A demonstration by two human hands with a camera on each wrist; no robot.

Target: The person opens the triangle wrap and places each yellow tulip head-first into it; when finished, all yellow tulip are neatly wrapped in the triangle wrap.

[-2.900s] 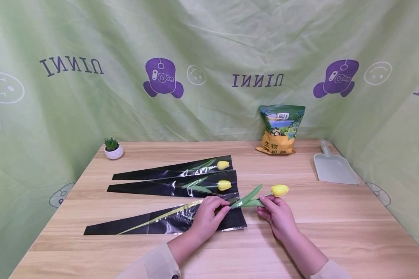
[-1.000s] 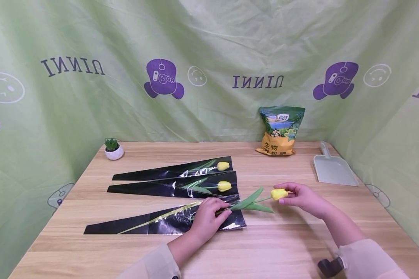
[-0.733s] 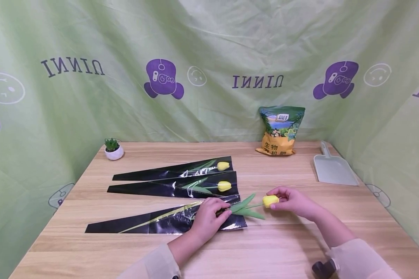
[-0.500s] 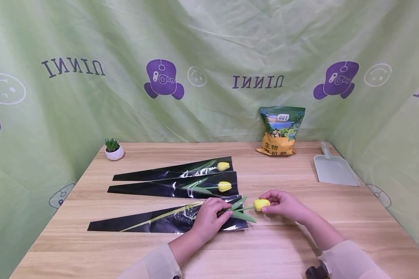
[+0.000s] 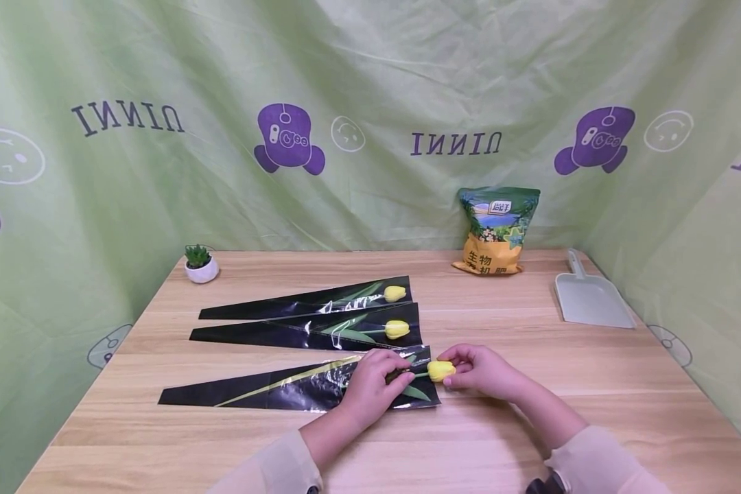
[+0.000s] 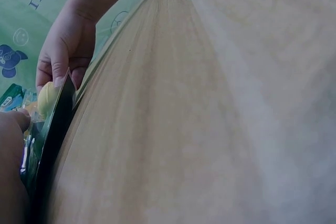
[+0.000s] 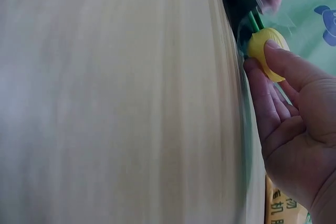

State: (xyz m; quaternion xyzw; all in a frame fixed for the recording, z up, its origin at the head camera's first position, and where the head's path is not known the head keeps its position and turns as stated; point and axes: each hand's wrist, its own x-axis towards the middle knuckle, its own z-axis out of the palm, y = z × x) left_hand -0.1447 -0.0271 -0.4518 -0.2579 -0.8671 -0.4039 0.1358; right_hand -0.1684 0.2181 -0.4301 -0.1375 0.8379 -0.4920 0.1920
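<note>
My right hand [image 5: 484, 372] pinches the yellow bloom of a tulip [image 5: 440, 371] between thumb and fingers. The tulip's stem and leaves lie within the open end of a black flower sleeve [image 5: 296, 385] with a clear front. My left hand [image 5: 373, 385] grips the sleeve near its mouth, partly hiding the stem. In the right wrist view the bloom [image 7: 265, 51] sits between thumb and fingers, with the green stem running into the sleeve. Behind lie two similar sleeves, the middle one [image 5: 241, 334] and the far one [image 5: 253, 309], each with a yellow tulip inside.
A small potted succulent [image 5: 201, 264] stands at the back left of the wooden table [image 5: 284, 453]. At the back right are an upright green and orange bag [image 5: 495, 233] and a grey dustpan [image 5: 593, 298]. Green printed cloth [image 5: 370, 199] hangs around the table.
My right hand has shifted from the stem to the bloom and moved left, sliding the tulip deeper into the sleeve. My left hand stays nearly in place; the sleeve has shifted slightly right.
</note>
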